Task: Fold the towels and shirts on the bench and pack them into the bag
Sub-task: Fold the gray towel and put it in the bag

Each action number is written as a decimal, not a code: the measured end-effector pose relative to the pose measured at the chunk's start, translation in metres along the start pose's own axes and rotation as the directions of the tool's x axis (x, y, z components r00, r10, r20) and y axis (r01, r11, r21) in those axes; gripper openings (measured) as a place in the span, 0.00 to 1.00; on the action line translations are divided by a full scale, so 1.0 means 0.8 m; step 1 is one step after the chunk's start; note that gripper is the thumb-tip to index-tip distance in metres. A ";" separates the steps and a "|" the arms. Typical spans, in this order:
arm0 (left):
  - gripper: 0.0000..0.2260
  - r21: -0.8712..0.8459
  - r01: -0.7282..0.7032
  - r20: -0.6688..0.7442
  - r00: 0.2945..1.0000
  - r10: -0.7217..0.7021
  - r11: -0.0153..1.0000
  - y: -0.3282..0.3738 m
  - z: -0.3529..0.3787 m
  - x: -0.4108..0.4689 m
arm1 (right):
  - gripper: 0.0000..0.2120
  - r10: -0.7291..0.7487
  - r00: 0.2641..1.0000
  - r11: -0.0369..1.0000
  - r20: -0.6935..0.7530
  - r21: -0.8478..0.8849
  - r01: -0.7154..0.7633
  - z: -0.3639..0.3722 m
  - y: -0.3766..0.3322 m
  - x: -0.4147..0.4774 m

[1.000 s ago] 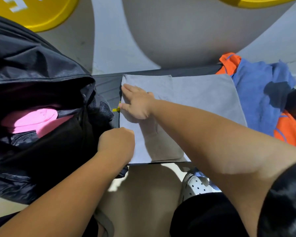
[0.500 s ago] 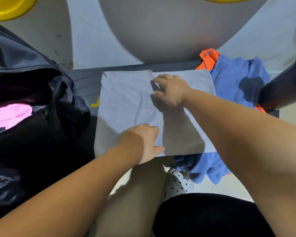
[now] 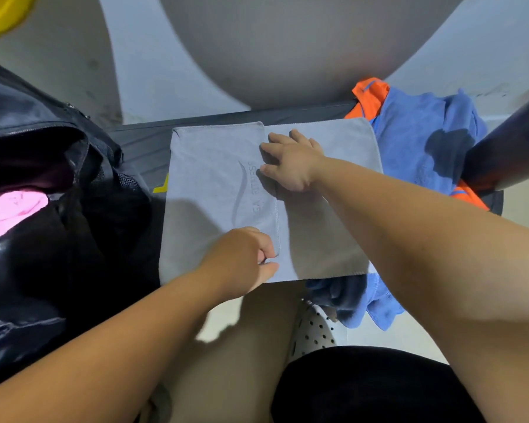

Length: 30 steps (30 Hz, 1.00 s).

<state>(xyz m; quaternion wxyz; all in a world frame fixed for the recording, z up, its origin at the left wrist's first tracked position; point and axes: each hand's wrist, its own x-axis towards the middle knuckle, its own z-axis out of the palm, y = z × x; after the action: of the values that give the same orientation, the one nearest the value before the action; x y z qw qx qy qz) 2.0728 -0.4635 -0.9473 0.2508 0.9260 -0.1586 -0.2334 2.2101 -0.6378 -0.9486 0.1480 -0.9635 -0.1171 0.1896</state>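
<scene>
A: Where's the towel (image 3: 217, 190)?

B: Flat on the bench (image 3: 141, 141), mid-scene, bag (image 3: 43, 239) open just left. Left flap already folded over, hem running near-to-far thru the middle.

A: Hands?

B: Left hand (image 3: 242, 257) has fingers pinched on the hem's near corner. Right hand (image 3: 290, 163) lies flat, fingers spread, pressing the hem at the far end.

A: Tips for this fold?

B: Keep corners lined w/ the edges, smooth outward, then bring the right half over. Blue cloth (image 3: 416, 141) sits right, touching – don't drag it.
</scene>
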 end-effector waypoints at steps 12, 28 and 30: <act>0.06 -0.220 0.052 -0.106 0.991 -0.077 0.974 0.011 -0.022 -0.011 | 0.09 -0.029 0.990 0.873 -0.136 0.479 0.091 -0.031 -0.022 -0.007; 0.04 -0.235 -0.036 0.061 0.997 0.052 0.971 0.136 0.039 0.044 | 0.18 0.317 0.943 0.382 0.099 0.897 -0.223 -0.046 0.098 -0.081; 0.05 -0.239 -0.021 0.090 0.995 0.044 0.971 0.135 0.038 0.045 | 0.18 0.305 0.949 0.453 0.082 0.864 -0.220 -0.047 0.094 -0.077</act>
<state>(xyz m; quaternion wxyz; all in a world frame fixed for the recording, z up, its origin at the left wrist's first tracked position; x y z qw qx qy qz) 2.0682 -0.5794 -0.9250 0.3557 0.8745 -0.1563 -0.2904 2.1826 -0.7335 -0.9202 0.5833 -0.7724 0.1499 0.2020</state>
